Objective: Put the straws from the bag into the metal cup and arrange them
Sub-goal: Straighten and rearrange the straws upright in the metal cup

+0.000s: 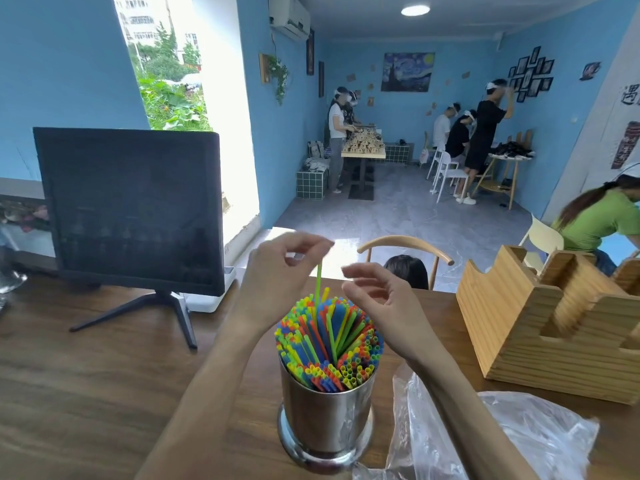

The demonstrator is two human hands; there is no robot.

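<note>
Right now your left hand (277, 268) pinches the top of a single green straw (318, 282) between thumb and forefinger, holding it upright above the bundle, its lower end down among the other straws. Your right hand (375, 296) hovers just beside it, fingers (360, 271) loosely curled and holding nothing, close over the far rim of the bundle.

Below both hands, the straws (329, 344) already fill the metal cup (327, 410): blue, red, yellow, green and orange, packed densely and fanning out a little above the rim. A few near the middle lean across the rest and stand slightly proud, so the bundle is not yet even.

Nearer you and to the right, the clear plastic bag (502, 441) lies crumpled on the tabletop (104, 393); no straws show inside it, though part runs out of view. By my judgement, the transfer looks essentially finished, and what remains is arranging: seating the green straw you hold and levelling the leaning ones.
</note>
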